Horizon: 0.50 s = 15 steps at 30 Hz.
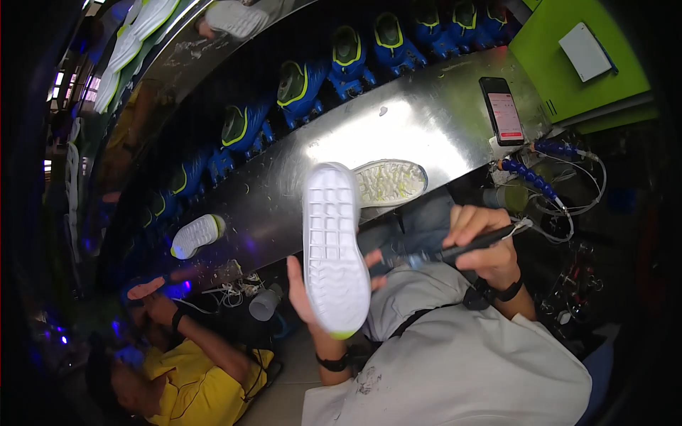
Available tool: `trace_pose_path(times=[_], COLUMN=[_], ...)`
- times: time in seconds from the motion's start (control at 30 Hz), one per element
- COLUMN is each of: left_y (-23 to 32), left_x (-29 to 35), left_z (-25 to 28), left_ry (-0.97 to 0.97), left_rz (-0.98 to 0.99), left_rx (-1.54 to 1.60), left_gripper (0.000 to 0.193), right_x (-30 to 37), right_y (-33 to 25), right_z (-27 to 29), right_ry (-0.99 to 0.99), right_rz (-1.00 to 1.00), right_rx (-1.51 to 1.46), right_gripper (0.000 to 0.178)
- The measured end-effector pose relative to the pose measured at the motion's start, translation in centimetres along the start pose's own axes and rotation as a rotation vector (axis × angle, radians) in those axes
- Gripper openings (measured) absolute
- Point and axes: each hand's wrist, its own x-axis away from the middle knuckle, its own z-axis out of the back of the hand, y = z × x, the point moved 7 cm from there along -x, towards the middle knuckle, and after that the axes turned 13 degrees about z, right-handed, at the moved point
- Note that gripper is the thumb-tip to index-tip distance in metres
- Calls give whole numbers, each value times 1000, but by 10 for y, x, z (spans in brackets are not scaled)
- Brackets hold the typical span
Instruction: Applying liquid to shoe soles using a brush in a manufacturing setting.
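My left hand (303,298) is closed around a white shoe sole (334,248), steadying it from behind and along its sides. The sole's grid-patterned face is turned up, and a yellow-green patch marks its lower end. To the right, my right hand (490,248) grips the dark handle of a brush (477,245). The brush's far end points left toward the sole and is blurred, apart from it as far as I can see. Just behind the held sole, a second sole (391,182) with yellow-green marks across its face lies on the metal bench (284,167), partly covered by the first.
Another white sole (197,236) lies on the bench at left. A phone (501,112) rests at the right end, near blue jointed hoses (529,177). Blue shoe uppers (291,89) stand in a row behind. A person in yellow (206,383) works at lower left with a reddish piece.
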Motion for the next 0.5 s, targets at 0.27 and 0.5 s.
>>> trace_pose_path(times=[0.27,0.5], left_y=[-36,-30], left_x=[-5,11], left_z=[16,42], left_ry=[120,289], left_rz=[-155,-271], left_rx=[-215,-218], left_gripper=[76,65], right_x=[-52,-33], right_y=[-17,42], right_z=[-76,-105], right_ry=[-216,-451], right_rz=[469,489], right_rx=[864,721], right_gripper=[24,26])
